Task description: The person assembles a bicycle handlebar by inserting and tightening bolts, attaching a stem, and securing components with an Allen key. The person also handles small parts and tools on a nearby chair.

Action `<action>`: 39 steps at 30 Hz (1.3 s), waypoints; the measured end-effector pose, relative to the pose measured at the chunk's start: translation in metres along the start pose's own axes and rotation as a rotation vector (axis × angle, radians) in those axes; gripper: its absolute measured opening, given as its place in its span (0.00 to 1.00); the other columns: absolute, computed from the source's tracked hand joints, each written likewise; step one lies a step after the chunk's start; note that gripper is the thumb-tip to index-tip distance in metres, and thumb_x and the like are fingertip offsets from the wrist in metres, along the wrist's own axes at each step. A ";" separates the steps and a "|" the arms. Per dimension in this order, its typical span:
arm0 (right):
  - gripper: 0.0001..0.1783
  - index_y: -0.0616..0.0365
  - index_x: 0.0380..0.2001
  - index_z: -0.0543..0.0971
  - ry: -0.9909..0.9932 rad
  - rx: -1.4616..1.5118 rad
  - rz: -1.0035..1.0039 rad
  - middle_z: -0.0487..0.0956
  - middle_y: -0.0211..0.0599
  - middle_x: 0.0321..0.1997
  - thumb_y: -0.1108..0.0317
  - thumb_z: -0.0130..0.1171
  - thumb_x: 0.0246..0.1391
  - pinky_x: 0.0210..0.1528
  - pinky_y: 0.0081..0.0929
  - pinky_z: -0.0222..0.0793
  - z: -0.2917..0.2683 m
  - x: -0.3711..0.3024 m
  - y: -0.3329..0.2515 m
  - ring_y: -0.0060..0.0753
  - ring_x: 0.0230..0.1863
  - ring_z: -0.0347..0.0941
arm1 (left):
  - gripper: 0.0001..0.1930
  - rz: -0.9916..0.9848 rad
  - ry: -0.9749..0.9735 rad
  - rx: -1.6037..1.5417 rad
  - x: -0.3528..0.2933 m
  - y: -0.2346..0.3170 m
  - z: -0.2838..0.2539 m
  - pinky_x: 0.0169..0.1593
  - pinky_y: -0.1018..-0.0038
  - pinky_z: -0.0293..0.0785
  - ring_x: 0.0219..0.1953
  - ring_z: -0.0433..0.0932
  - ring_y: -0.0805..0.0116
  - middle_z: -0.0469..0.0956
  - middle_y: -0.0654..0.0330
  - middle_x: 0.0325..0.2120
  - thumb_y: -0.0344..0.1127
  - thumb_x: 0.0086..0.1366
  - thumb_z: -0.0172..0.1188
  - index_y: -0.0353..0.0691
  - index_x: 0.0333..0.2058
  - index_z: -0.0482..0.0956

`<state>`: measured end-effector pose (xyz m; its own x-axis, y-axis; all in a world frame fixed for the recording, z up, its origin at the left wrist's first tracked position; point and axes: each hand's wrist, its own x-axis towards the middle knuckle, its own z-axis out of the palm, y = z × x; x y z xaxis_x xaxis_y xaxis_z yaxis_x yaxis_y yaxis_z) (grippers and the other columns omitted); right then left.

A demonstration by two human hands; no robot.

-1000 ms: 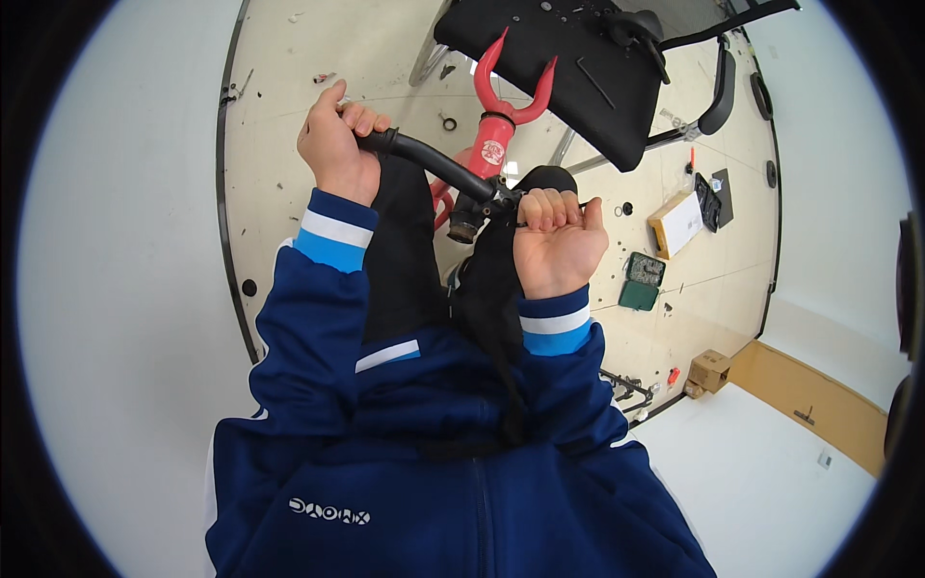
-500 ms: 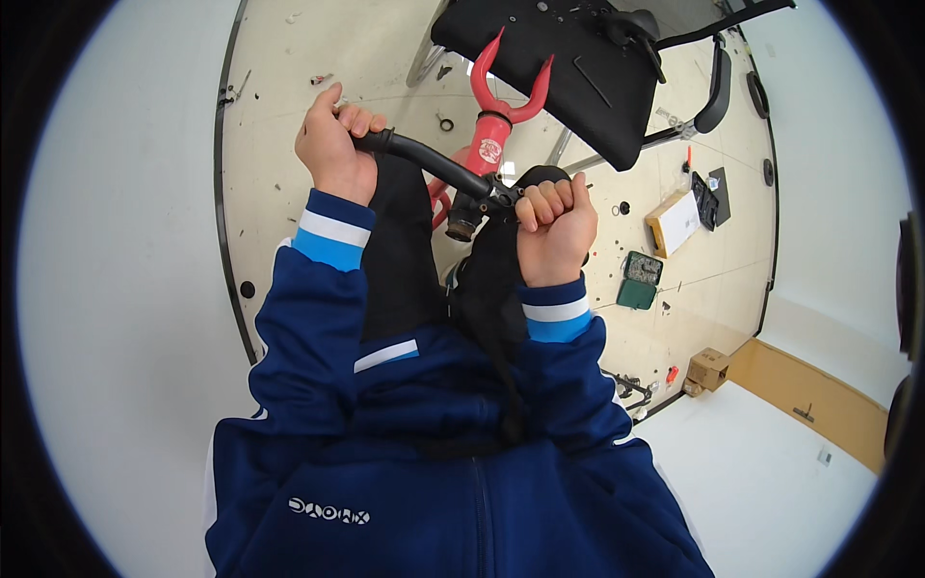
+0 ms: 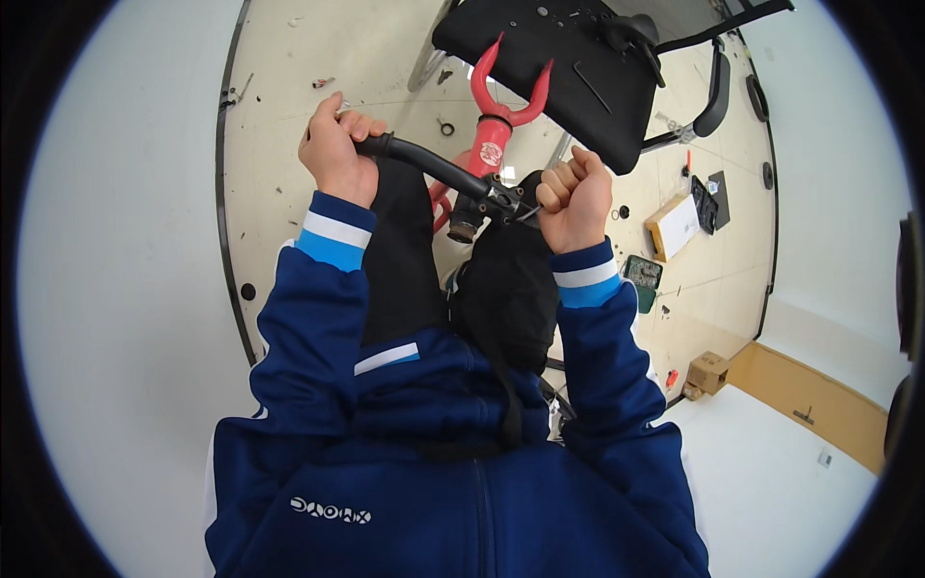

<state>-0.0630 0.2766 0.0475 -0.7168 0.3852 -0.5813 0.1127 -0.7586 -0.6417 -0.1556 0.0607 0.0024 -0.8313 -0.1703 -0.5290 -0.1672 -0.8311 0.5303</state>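
Observation:
A black handlebar runs from upper left down to a stem clamp on a red bike frame. The fork points away from me. My left hand is wrapped round the handlebar's left end. Right of the clamp, my right hand is a closed fist on a thin silver hex key. The key reaches from the fist to the clamp; its far tip is hard to make out. Between my black-trousered knees sits the frame.
A black chair ahead bears an L-shaped hex key, a saddle and small parts. On the floor to the right lie a green case, a yellow-edged box and a black tool case. A wall rises at left.
My right hand has moved right and slightly up from the clamp, bringing the hex key into sight beside it. The left hand keeps its hold, and the handlebar has barely moved.

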 end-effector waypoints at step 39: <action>0.23 0.72 0.18 0.76 -0.313 -1.073 -0.284 0.74 0.54 0.15 0.56 0.58 0.44 0.30 0.36 0.69 0.074 0.017 0.020 0.45 0.21 0.74 | 0.14 0.025 -0.017 0.060 -0.004 0.001 0.012 0.25 0.70 0.60 0.17 0.55 0.74 0.55 0.67 0.14 0.31 0.64 0.54 0.43 0.23 0.58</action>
<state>-0.1237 0.2294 0.0621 -0.9323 0.2094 -0.2949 0.3400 0.2295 -0.9120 -0.1589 0.0670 0.0122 -0.8443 -0.1813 -0.5043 -0.1773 -0.7935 0.5821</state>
